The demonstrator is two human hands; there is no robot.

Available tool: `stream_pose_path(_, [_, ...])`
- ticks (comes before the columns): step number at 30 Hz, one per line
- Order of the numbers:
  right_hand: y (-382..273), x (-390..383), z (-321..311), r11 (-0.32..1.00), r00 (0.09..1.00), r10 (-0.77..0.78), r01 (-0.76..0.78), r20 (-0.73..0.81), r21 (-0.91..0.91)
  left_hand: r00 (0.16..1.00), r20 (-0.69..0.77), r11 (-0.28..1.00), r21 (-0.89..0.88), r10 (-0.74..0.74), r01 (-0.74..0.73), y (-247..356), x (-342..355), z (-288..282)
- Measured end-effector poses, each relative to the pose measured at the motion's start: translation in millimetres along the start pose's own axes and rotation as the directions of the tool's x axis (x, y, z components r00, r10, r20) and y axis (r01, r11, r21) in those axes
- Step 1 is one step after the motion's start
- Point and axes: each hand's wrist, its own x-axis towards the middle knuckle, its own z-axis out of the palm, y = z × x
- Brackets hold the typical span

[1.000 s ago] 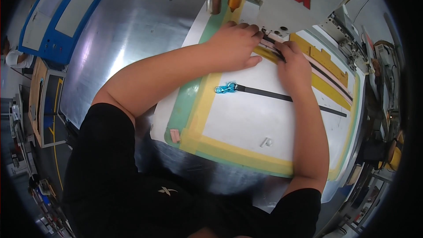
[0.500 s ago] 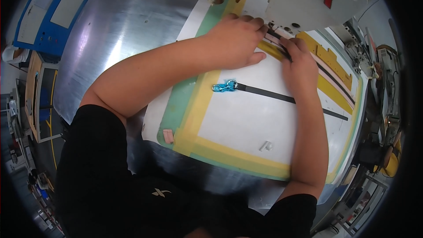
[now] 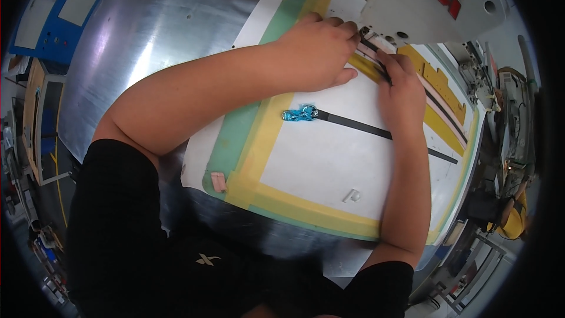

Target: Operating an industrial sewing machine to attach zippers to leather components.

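My left hand (image 3: 321, 53) lies curled on a white template board (image 3: 318, 165) edged in yellow and green tape, its fingertips at the end of a narrow pink and black strip (image 3: 376, 53) under the white sewing machine head (image 3: 424, 0). Just right of it, my right hand (image 3: 400, 88) presses and pinches the same strip with its fingertips. The strip runs on toward the lower right beside yellow slotted pieces (image 3: 438, 82). Below both hands a thin black band (image 3: 382, 132) with a bright blue end (image 3: 300, 113) lies loose on the board.
The board rests on a shiny metal table (image 3: 147, 35). A blue control panel (image 3: 59, 12) sits at the far left. A small pink tab (image 3: 218, 181) is stuck at the board's near left corner. Someone in yellow (image 3: 512, 218) is at the right edge.
Both hands stay at the strip by the machine head, shifting only slightly. The view has moved a little, so the machine head sits higher in the picture.
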Motion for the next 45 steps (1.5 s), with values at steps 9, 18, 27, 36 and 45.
stream_pose_path(9, [-8,1,-1,0.993,0.998,0.039,-0.034,0.041,-0.109,1.000,-0.017,0.999,0.046,-0.018,0.018,7,2,5])
stream_pose_path(18, [-1,0,-11,0.998,0.997,0.009,-0.003,0.080,-0.070,0.999,-0.050,0.999,0.046,-0.011,0.013,7,1,8])
stream_pose_path(27, [32,-21,-25,0.991,0.988,0.134,-0.133,0.076,-0.025,0.999,-0.022,0.993,0.113,-0.029,0.032,8,-3,0])
stream_pose_path(36, [15,-17,-20,0.984,0.981,0.176,-0.173,0.079,-0.047,0.997,0.062,0.992,0.126,-0.037,0.029,15,2,-8])
stream_pose_path(45, [32,-24,-25,0.989,0.989,0.120,-0.112,0.081,-0.092,0.990,0.007,0.972,0.192,-0.141,0.137,40,4,2])
